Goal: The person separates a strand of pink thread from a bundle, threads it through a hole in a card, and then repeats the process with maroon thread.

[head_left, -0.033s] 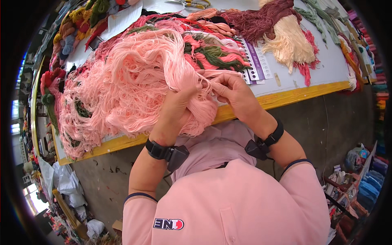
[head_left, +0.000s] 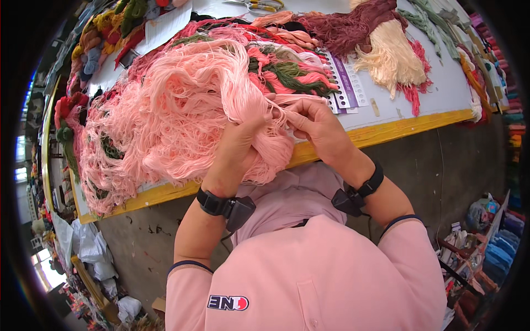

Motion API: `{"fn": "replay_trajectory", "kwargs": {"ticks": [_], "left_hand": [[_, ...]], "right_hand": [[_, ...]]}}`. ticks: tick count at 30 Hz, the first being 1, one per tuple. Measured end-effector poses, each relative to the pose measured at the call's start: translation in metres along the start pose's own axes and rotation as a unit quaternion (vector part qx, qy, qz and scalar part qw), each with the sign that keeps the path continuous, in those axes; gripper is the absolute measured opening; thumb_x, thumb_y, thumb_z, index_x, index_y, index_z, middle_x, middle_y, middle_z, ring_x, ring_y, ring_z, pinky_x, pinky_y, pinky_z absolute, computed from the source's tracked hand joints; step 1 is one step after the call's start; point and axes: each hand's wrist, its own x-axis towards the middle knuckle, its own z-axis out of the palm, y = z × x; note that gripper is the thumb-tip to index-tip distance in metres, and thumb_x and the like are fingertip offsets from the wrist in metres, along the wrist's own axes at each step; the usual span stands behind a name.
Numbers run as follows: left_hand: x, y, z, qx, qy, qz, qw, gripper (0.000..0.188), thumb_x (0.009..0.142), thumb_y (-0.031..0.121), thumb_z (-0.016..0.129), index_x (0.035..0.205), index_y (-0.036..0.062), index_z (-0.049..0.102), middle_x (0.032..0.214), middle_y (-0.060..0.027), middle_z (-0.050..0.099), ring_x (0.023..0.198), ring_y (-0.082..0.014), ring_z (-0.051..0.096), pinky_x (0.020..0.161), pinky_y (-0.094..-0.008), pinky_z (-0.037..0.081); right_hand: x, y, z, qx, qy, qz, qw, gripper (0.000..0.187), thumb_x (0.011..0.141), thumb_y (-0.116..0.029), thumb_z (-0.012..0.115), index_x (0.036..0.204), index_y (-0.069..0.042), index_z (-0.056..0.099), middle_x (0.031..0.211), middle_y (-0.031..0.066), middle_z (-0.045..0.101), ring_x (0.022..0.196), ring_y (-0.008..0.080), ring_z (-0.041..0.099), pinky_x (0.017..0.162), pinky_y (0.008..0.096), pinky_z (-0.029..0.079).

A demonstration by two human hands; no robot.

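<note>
Gripping a gathered hank (head_left: 273,144) of pale pink yarn at the right end of the pink yarn heap (head_left: 182,110): left hand (head_left: 247,135). Thumb lies along the near side of the hank; the other fingers are mostly buried in or behind the yarn, so their exact curl cannot be told. Hank runs from the heap into this grasp, its lower part bulging out to the right of the palm.

Right hand (head_left: 320,128): just beyond the heap's right end, beside the left. Thumb and forefinger tips brought together, pinching a thin strand (head_left: 282,109) that spans the short gap between the two hands. Remaining fingers bent, partly hidden.

Surroundings, all relative to the heap. Beneath it: white tabletop (head_left: 441,88), with yellow edging (head_left: 411,124) along the near side. Adjoining its upper right: dark green yarn (head_left: 290,76) mixed with brighter pink. Farther right: purple-and-white card (head_left: 345,83) with punched holes. Beyond that, upper right: maroon yarn (head_left: 353,27) and cream yarn (head_left: 386,55). Past its far side: yellow-handled scissors (head_left: 265,5) and, farther left, a white sheet (head_left: 165,27). Black wristbands on both wrists, nearer the body than the heap.
</note>
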Motion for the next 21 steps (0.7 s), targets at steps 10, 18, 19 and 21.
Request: {"fn": "replay_trajectory", "kwargs": {"ticks": [10, 18, 19, 21], "left_hand": [[0.0012, -0.0041, -0.0054, 0.016, -0.013, -0.001, 1.0, 0.048, 0.086, -0.002, 0.064, 0.131, -0.0047, 0.048, 0.113, -0.0131, 0.064, 0.1, -0.0191, 0.065, 0.088, -0.0331, 0.054], [-0.0022, -0.0035, -0.0088, 0.013, -0.042, -0.002, 0.999, 0.045, 0.088, 0.001, 0.062, 0.131, -0.0048, 0.049, 0.109, -0.0123, 0.065, 0.098, -0.0181, 0.065, 0.087, -0.0325, 0.053], [-0.0023, -0.0033, -0.0092, 0.002, -0.059, 0.003, 0.998, 0.045, 0.089, 0.002, 0.062, 0.131, -0.0049, 0.049, 0.109, -0.0124, 0.065, 0.098, -0.018, 0.065, 0.087, -0.0323, 0.053], [-0.0025, -0.0029, -0.0098, -0.004, -0.064, -0.005, 0.998, 0.045, 0.089, 0.002, 0.062, 0.131, -0.0051, 0.049, 0.109, -0.0127, 0.065, 0.098, -0.0179, 0.065, 0.087, -0.0321, 0.053]], "right_hand": [[0.0004, 0.0022, -0.0023, 0.048, -0.024, 0.014, 0.998, 0.01, 0.097, -0.012, 0.058, 0.091, -0.004, 0.06, 0.08, -0.0007, 0.059, 0.066, 0.0031, 0.048, 0.056, 0.019, 0.037], [-0.001, 0.0023, -0.0001, 0.098, -0.03, 0.026, 0.994, 0.011, 0.099, -0.013, 0.054, 0.092, -0.006, 0.058, 0.085, 0.0012, 0.066, 0.065, 0.003, 0.052, 0.056, 0.0168, 0.038], [-0.001, 0.0019, -0.0001, 0.098, -0.029, 0.026, 0.994, 0.011, 0.099, -0.013, 0.054, 0.092, -0.006, 0.058, 0.085, 0.0012, 0.066, 0.065, 0.003, 0.052, 0.056, 0.0168, 0.038], [-0.0006, 0.0003, -0.0007, 0.082, -0.021, 0.034, 0.996, 0.011, 0.1, -0.014, 0.053, 0.093, -0.007, 0.058, 0.085, 0.0011, 0.066, 0.065, 0.003, 0.052, 0.055, 0.0168, 0.038]]}}
